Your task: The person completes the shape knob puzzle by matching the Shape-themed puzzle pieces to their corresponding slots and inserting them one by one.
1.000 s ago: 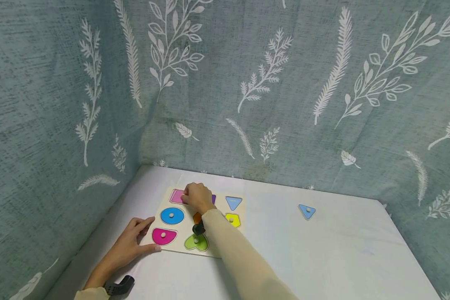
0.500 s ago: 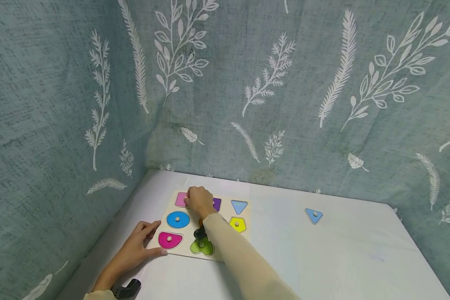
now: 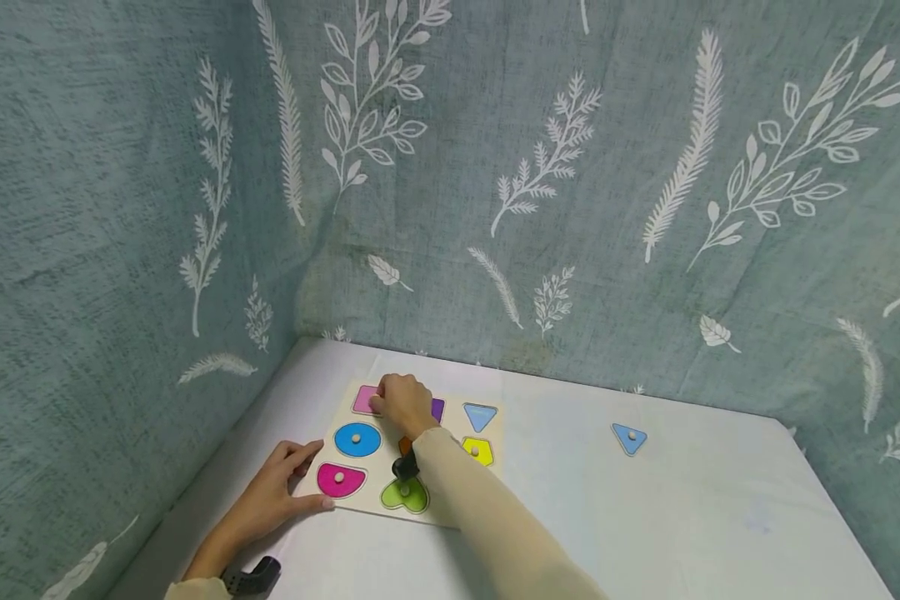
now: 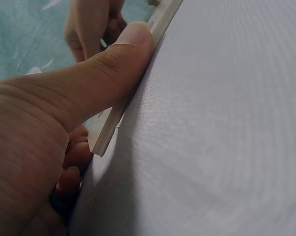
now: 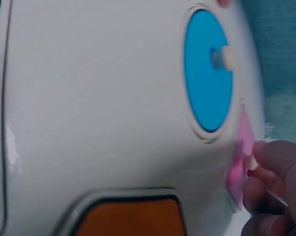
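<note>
My right hand (image 3: 407, 404) reaches over the wooden knob puzzle board (image 3: 373, 472), its back covering part of the top row. Thumb and fingertip pinch the small knob (image 5: 251, 163) of the pink puzzle piece (image 3: 364, 398), which lies in its outline at the top left. At the board's near left corner, my left hand (image 3: 270, 493) grips the edges, with the thumb (image 4: 133, 37) along the front edge and the fingers on the left side. Beside the pink piece are a blue oval piece (image 3: 348, 445) and a partly covered purple piece (image 3: 438, 409).
A loose blue triangle piece (image 3: 624, 442) lies on the white table (image 3: 690, 500), right of the board. The board's triangle recess (image 3: 481, 416) shows light blue. Magenta (image 3: 330, 483), green (image 3: 395, 497) and yellow (image 3: 483, 454) pieces sit in place. Patterned cloth (image 3: 450, 192) hangs behind.
The pink piece, slightly off its outline a second ago, now lies within it under my right hand. My left hand stays at the corner. The head view has shifted a little.
</note>
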Motion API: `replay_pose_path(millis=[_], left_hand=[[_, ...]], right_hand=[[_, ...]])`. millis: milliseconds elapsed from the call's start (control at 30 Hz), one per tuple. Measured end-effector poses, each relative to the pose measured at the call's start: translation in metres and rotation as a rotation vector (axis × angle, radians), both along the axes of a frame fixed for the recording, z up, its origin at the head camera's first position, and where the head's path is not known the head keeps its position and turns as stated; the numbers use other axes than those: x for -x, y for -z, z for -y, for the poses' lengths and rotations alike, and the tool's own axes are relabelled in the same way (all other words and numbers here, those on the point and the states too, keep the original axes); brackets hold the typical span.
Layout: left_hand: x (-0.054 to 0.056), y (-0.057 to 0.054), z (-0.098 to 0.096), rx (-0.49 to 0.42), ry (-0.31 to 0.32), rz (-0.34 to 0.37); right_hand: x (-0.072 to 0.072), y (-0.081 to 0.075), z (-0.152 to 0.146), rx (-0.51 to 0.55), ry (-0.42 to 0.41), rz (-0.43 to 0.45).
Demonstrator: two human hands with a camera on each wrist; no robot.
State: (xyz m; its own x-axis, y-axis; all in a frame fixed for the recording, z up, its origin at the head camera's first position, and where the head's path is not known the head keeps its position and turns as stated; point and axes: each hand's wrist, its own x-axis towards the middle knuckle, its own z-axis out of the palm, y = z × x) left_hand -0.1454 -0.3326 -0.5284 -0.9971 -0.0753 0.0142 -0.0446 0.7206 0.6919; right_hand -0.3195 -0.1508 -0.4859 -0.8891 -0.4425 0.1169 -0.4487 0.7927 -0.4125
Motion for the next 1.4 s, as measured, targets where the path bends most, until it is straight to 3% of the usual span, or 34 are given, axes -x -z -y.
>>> replay_pose_path(millis=[133,300,600,933,1400], left_hand=[[0.001,-0.001,-0.003,0.005,0.003,0.007],[0.005,-0.004,-0.006,0.019,0.013,-0.003],[0.001,-0.007,-0.003,0.057,0.002,0.001],[-0.005,-0.003,0.001,0.07,0.003,0.015],[0.001,-0.007,-0.002,0.057,0.028,0.051]], right_hand=[[-0.003,-0.013,-0.015,0.092,-0.033,0.021],[-0.002,-0.023,-0.044,0.211,-0.07,-0.036],[-0.004,-0.026,-0.117,0.202,-0.094,-0.023],[-0.011,-0.02,-0.21,0.178,-0.006,-0.061],[-0.024,-0.011,-0.332,0.197,0.17,-0.06]])
